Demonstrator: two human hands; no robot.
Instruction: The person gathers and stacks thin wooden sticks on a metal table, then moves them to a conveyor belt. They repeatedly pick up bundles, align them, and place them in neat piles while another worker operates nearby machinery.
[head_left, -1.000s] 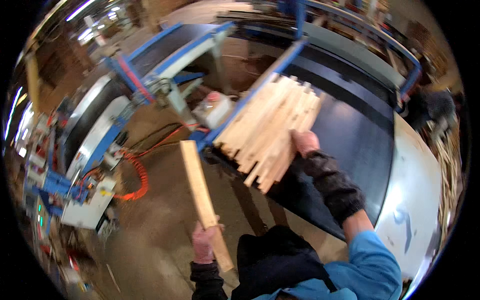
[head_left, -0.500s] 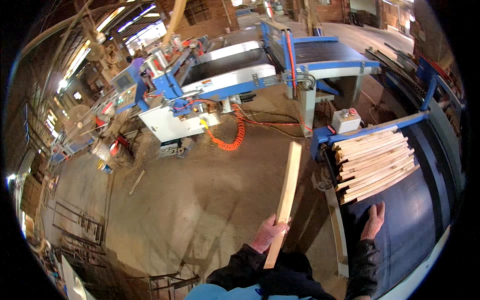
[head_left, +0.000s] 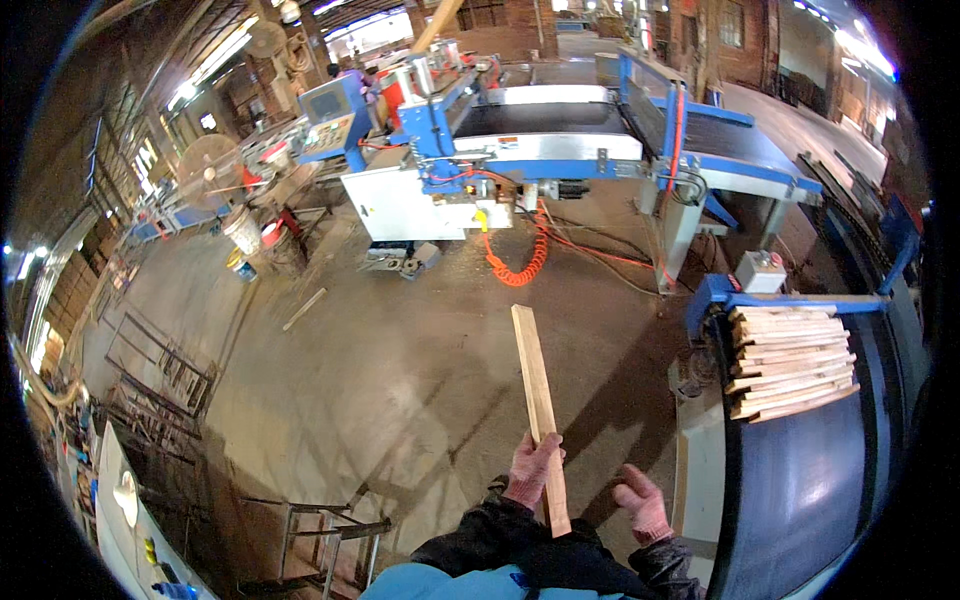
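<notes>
- Left hand [head_left: 534, 470]: fingers closed around the lower part of a wooden board [head_left: 535, 375]; the board is held in front of the body, its longer part reaching away over the floor [head_left: 420, 370].
- Right hand [head_left: 645, 505]: fingers loosely parted and slightly bent, over the gap between board and belt — apart from both.
- Black belt [head_left: 800, 490]: to the right, carrying a pile of wooden strips [head_left: 795, 365] at its far part, laid side by side with uneven ends.
- Grey box [head_left: 757, 275] with a red button: just beyond the pile; contents cannot be told.
- Pale bucket [head_left: 243, 232] and red bucket [head_left: 272, 233]: close together on the left — contents too small to tell. A smaller pail [head_left: 240, 266] stands near them.
- Blue and white machine [head_left: 545, 148]: farther ahead, orange coiled hose [head_left: 520, 275] hanging below.
</notes>
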